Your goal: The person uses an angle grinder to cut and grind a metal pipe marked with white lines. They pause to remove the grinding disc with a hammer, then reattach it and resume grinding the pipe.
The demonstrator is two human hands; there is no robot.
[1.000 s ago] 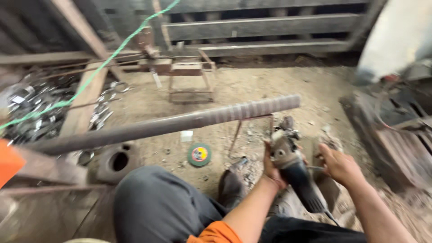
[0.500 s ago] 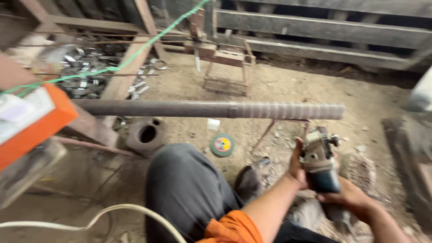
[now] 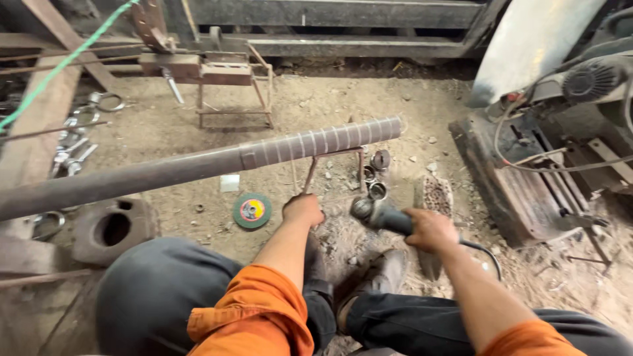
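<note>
Knees and sleeves: closest to me I see dark grey trousers and orange sleeves, with a worn boot between the legs on the dirt floor.
Right hand: my right hand is closed firmly round the dark body of an angle grinder; its black cord trails off behind the wrist.
Angle grinder: it lies low over the floor, head pointing left toward the other hand, blurred; I cannot tell whether a disc is fitted.
Left hand: my left hand is curled into a loose fist just left of the grinder head, near the thin leg of a rusty metal stand; I cannot tell whether it grips anything.
Disc on the floor: a green grinding disc with a round yellow and red label at its middle lies flat just left of the left hand; a small pale square scrap lies beyond it.
Small parts: a few short metal rings sit on the floor beyond the grinder.
Pipe: a long dark steel pipe crosses above the hands, its right end marked with pale spiral bands.
Left side: a round block with a hole, then shiny metal pieces by a plank.
Right side: a rusty machine base with wires.
Far: a small welded frame, a green rope, dark beams.
</note>
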